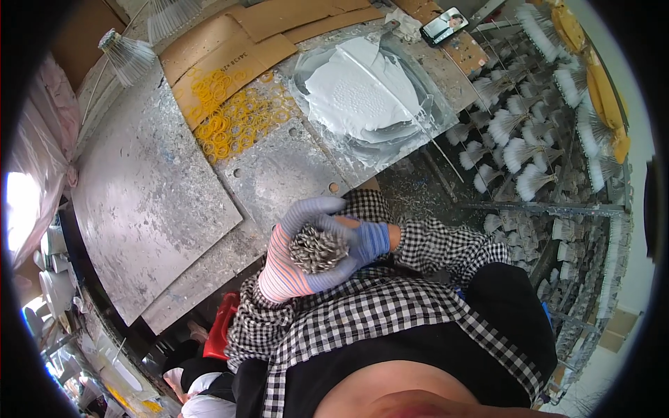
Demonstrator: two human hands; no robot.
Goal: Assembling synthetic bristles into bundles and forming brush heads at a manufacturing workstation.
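Observation:
Just off the table's near edge, both my gloved hands are closed around a tight round bundle of thin grey-tipped strands (318, 249), its tips facing up. I cannot make out their exact kind. My left hand (284, 254), in a glove with an orange-and-white striped cuff, wraps the left side, with grey-blue fingers curled over the far side. Against the right side presses my right hand (364, 242), in a blue striped glove; its fingers are partly hidden by the bundle and the left glove.
Yellow rubber bands (233, 115) lie loose on the table beside cardboard (268, 59). White paste (362, 87) covers a sheet farther right, with a thin rod across it. A phone (444, 26) lies at the back. Racks of white bristle bundles (512, 129) stand at right.

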